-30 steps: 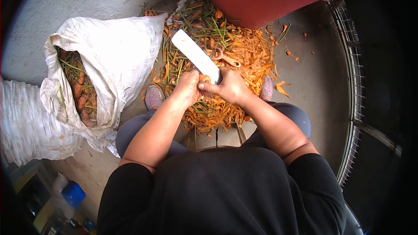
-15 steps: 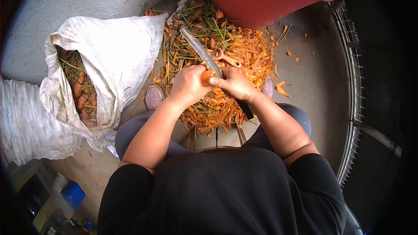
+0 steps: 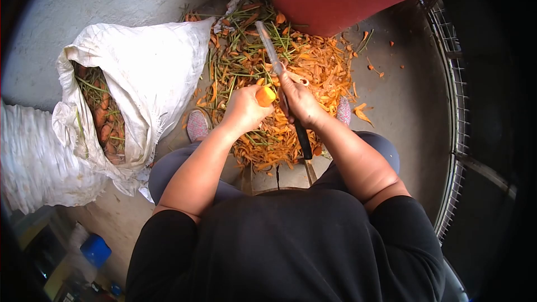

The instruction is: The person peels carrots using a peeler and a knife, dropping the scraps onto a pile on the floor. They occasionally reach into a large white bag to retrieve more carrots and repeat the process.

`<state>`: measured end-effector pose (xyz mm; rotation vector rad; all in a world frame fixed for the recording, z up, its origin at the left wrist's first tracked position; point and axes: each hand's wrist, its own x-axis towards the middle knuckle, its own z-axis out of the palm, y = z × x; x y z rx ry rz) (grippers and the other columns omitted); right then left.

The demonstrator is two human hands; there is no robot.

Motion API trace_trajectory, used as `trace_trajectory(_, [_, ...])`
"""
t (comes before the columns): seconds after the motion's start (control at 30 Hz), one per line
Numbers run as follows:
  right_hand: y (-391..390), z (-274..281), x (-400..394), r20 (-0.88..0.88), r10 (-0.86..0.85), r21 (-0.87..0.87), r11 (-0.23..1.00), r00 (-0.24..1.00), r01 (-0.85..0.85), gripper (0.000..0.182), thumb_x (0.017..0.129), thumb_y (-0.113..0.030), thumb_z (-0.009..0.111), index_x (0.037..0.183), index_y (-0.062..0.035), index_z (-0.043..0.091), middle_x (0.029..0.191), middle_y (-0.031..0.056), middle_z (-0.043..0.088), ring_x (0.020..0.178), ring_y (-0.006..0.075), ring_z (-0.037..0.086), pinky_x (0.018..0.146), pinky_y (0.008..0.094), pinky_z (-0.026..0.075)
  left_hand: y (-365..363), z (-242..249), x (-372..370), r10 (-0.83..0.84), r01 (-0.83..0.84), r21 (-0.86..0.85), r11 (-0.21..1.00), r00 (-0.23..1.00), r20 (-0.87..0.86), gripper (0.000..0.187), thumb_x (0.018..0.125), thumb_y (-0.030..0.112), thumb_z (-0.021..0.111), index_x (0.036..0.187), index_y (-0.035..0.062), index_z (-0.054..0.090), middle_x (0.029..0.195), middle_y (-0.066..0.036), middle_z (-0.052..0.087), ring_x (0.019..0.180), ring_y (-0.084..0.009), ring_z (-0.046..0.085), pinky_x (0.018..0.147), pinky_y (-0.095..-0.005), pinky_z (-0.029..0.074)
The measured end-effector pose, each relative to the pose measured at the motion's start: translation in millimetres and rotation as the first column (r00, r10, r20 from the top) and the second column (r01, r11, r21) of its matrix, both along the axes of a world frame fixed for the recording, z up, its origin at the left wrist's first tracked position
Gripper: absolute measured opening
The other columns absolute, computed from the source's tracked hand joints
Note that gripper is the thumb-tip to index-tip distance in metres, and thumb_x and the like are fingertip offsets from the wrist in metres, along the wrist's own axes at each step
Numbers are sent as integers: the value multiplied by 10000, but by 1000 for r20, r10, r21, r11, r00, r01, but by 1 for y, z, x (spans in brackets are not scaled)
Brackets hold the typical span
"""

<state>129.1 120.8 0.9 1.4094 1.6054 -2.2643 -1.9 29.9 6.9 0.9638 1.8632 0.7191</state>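
Note:
My left hand (image 3: pixel 245 109) is closed round a carrot (image 3: pixel 265 96), whose bright orange cut face shows at the thumb side. In my right hand (image 3: pixel 300 100) is a knife (image 3: pixel 267 45), its long blade pointing up and away and its black handle end sticking out toward me. The blade stands apart from the carrot. Below both hands lies a heap of orange peelings (image 3: pixel 324 64) mixed with green stems. A light-coloured peeler (image 3: pixel 302 80) rests on the heap, partly hidden behind my right hand.
At the left a white sack (image 3: pixel 151 56) lies open with carrots (image 3: pixel 105 114) and stems inside, beside a second white sack (image 3: pixel 42 156). A red bin (image 3: pixel 330 0) stands beyond the heap. Wire mesh (image 3: pixel 457 95) runs along the right, and a blue object (image 3: pixel 95 250) is at lower left.
My right hand has drawn the knife away from the carrot and turned it more upright. The carrot's freshly cut face now shows in my left hand.

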Motion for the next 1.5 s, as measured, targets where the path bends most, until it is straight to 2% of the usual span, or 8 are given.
trace_trajectory(0.2, [1,-16,5,89,204,499,838,975,-221,746,690,-680,523,744,63,576,626,163,589,599,264,600,596,375,467,1,-6,0,-28,29,22,999,998,-56,197,639,105,663,783,2,577,673,-79,595,619,-146,561,608,-290,450])
trace_trajectory(0.53, [1,-37,15,195,151,216,957,969,-193,699,785,-663,387,650,5,543,553,99,547,531,217,566,561,337,452,34,6,-26,290,-319,7,948,868,402,214,749,196,663,788,34,529,646,-21,528,488,-79,464,439,-220,366])
trace_trajectory(0.77, [3,-63,24,531,378,253,783,758,-568,653,813,-609,391,851,4,612,775,169,618,772,305,605,690,389,462,132,186,-72,-450,-213,661,719,583,677,311,881,196,495,1119,11,423,1051,-164,531,943,-254,554,728,-304,498])
trace_trajectory(0.9, [-2,-49,31,696,337,302,663,634,-685,507,857,-470,427,1032,-11,547,921,192,600,902,292,584,777,384,459,69,202,-88,-21,15,721,693,1000,-1,407,843,300,532,1131,12,514,1091,-118,560,999,-192,537,834,-294,425])
trace_trajectory(1.17, [-7,-100,42,843,381,214,408,378,-888,282,879,-173,409,1122,-80,517,1107,157,478,1064,281,463,846,379,429,-173,-7,-224,436,-377,345,860,189,-880,452,829,272,517,1140,-52,463,1097,-268,475,1016,-406,449,916,-427,338])
trace_trajectory(1.27, [-8,-101,34,826,410,223,393,387,-892,370,830,-49,448,1199,-82,460,1246,162,364,1179,295,356,906,384,406,-235,-69,-198,325,-384,7,923,772,-546,406,862,227,475,1176,-30,457,1295,-225,370,1220,-339,338,998,-358,290])
trace_trajectory(1.43, [-4,-156,38,813,444,229,350,376,-908,364,821,-84,451,1185,-76,468,1136,149,437,1104,305,411,909,367,405,-227,-22,-196,138,-211,-202,957,936,-323,300,805,190,561,1068,48,568,1184,-160,515,1094,-271,497,883,-314,410])
trace_trajectory(1.5, [-2,-129,20,820,325,357,356,472,-864,344,816,-103,460,1157,-73,483,1122,148,450,1101,308,415,905,364,403,-224,-4,-228,596,-599,-19,801,800,-72,177,790,153,569,901,15,576,788,-74,620,679,-140,583,606,-227,462])
